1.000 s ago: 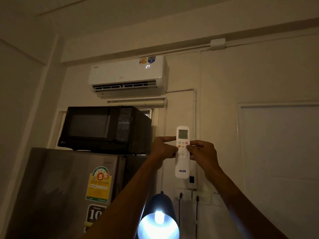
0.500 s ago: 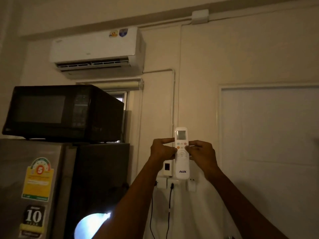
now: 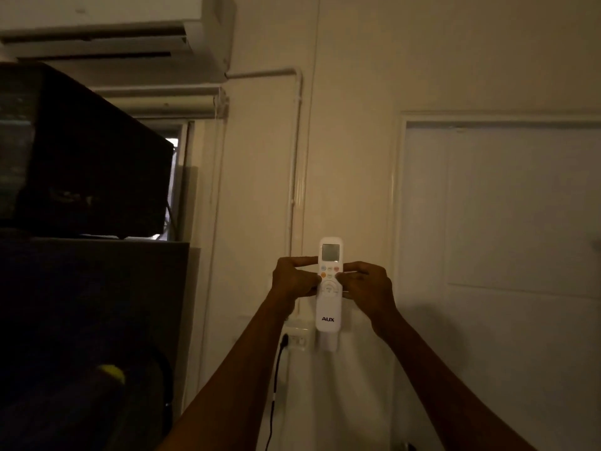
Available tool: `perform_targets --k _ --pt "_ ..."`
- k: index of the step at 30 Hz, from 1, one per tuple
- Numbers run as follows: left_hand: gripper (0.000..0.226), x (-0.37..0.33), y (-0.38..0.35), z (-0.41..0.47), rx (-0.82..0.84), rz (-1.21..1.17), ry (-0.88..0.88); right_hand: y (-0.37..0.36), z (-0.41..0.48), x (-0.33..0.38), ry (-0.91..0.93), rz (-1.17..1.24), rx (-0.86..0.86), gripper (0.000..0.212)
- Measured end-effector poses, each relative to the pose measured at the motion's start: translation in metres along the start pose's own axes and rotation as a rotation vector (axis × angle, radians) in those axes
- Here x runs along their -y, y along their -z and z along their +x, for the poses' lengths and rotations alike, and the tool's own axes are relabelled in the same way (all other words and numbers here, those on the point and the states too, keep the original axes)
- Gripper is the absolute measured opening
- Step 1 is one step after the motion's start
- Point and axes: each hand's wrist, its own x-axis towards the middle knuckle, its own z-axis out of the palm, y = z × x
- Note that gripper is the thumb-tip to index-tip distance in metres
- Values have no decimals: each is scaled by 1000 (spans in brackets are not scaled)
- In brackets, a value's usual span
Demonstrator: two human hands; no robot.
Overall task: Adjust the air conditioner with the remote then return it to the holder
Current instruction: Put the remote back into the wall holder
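Observation:
A white AUX remote (image 3: 329, 312) stands upright in front of the wall, screen at the top. My left hand (image 3: 294, 278) grips its left edge and my right hand (image 3: 366, 283) grips its right edge, thumbs over the buttons. Just under the remote's lower end a white wall holder (image 3: 327, 343) shows; whether the remote's tip is inside it I cannot tell. The white air conditioner (image 3: 130, 30) hangs at the top left, only its lower part in view.
A black microwave (image 3: 81, 151) sits on a dark fridge (image 3: 91, 320) at the left. A wall socket (image 3: 297, 340) with a black cable (image 3: 274, 385) is left of the holder. A white door (image 3: 500, 239) fills the right.
The view has closed in on the wall and shifted right, so the air conditioner slid up and left. The remote, held the same way, now sits directly above the holder.

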Motion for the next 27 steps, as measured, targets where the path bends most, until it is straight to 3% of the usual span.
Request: perform_targets --k 17,27 --pt "45 101 -51 140 -13 48 -26 -24 121 -137 -56 -21 0 25" --pt "44 153 -61 183 -77 92 -70 -47 156 -191 28 -161 12 30"
